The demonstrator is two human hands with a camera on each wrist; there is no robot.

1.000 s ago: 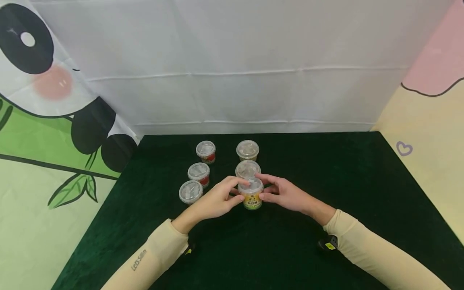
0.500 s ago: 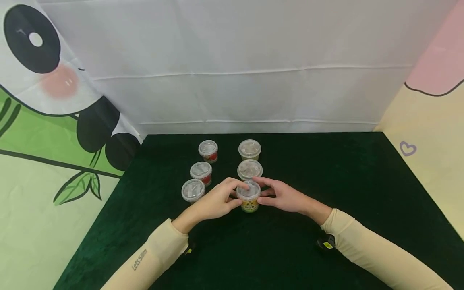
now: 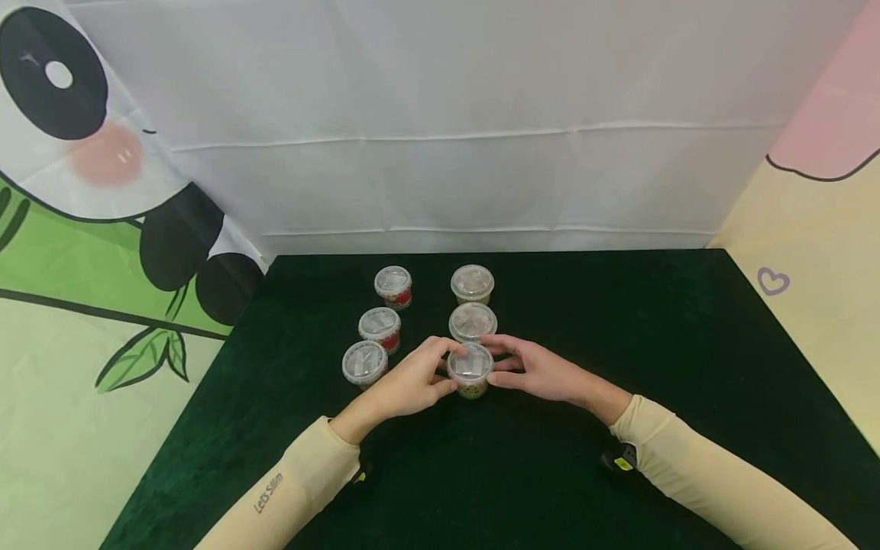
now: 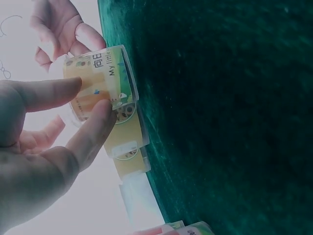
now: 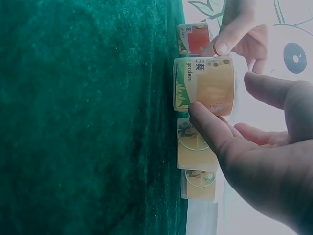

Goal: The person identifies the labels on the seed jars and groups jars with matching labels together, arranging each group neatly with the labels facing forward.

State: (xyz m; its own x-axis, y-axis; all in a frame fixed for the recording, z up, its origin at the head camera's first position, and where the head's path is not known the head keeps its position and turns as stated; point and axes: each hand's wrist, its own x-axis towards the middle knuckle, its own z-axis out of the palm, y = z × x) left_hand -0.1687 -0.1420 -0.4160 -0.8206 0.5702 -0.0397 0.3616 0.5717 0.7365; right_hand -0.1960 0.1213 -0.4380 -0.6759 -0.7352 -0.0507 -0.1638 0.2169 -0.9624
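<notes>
A small clear-lidded plastic cup (image 3: 470, 368) with a yellow and green label stands between both hands. My left hand (image 3: 412, 380) holds it from the left, forefinger at the lid and thumb low on the side. From the right, my right hand (image 3: 539, 370) grips the same cup with bent fingers and thumb. Both wrist views show the yellow label (image 4: 88, 93) with fingertips against the cup wall. Right behind it, in line, stand two more yellow-labelled cups, the nearer cup (image 3: 472, 321) and the farther cup (image 3: 472, 283).
Left of the hands runs a row of three red-labelled cups: the near cup (image 3: 365, 362), the middle cup (image 3: 380, 325) and the far cup (image 3: 393, 283). My left forearm lies close to the near one. Dark green cloth (image 3: 619, 321) covers the table; a white curtain (image 3: 440, 153) hangs behind.
The cup in my hands has shifted slightly left, into line with the two behind, and its lid now faces up more with less label showing. Both hands keep their hold.
</notes>
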